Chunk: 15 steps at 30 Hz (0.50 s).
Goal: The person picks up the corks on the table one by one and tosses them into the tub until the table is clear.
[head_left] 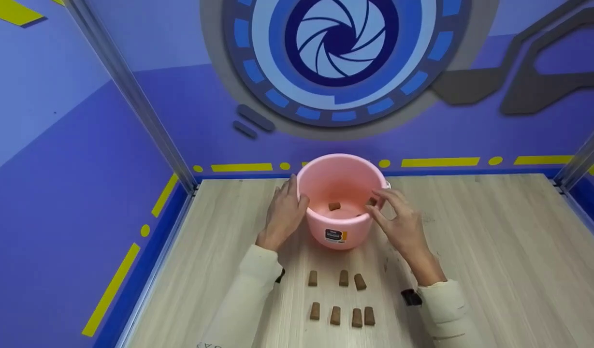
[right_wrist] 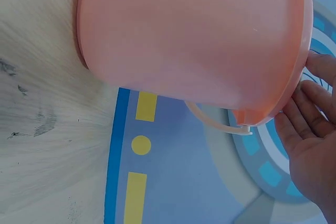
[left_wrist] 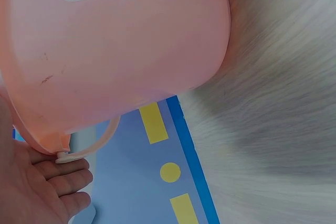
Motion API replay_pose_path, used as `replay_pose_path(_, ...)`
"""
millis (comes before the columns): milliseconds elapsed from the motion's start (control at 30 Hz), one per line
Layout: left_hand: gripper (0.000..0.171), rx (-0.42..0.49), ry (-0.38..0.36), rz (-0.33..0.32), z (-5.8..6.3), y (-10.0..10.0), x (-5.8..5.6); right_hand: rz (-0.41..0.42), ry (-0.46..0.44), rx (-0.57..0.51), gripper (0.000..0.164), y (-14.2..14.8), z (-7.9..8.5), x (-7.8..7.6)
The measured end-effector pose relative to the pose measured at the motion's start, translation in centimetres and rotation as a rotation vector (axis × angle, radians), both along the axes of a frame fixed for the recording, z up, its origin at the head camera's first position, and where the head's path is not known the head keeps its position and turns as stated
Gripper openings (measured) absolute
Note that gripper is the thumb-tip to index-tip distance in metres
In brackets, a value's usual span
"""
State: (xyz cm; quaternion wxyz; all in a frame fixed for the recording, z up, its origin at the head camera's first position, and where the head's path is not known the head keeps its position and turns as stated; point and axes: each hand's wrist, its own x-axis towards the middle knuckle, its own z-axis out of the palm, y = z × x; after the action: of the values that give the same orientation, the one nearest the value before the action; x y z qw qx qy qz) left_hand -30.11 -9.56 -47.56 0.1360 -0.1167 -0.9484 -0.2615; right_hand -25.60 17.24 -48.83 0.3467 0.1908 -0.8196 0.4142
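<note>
A pink bucket (head_left: 341, 232) with a label stands upright on the table near the back wall. My left hand (head_left: 284, 209) grips its left rim, thumb on the inner side and fingers outside. At the right rim, my right hand (head_left: 404, 223) reaches over with thumb and index finger, which pinch a small brown cork (head_left: 372, 201) inside the opening. Another cork (head_left: 334, 206) lies on the bucket's floor, and the front rim mostly hides a further brown piece. In the right wrist view, the bucket's wall (right_wrist: 189, 40) hides the thumb and index fingertips' hold.
Several tapered brown corks lie in two loose rows in front of the bucket, including one in the back row (head_left: 343, 278) and one in the front row (head_left: 335, 315). A pale handle (left_wrist: 100, 142) hangs behind the bucket. The patterned back wall (head_left: 181, 121) rises close behind.
</note>
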Motion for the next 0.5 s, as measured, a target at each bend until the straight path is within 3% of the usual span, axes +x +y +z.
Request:
replay_pose_path(333, 0.064, 0.001, -0.007, 0.007, 0.0, -0.1, 0.1, 0.019, -0.025, -0.040, 0.044, 0.2, -0.2, 0.7)
replay_pose_path(500, 0.065, 0.012, -0.025, 0.009, 0.0, 0.1, 0.1, 0.035, 0.016, -0.075, 0.043, 0.5, -0.5, 1.5)
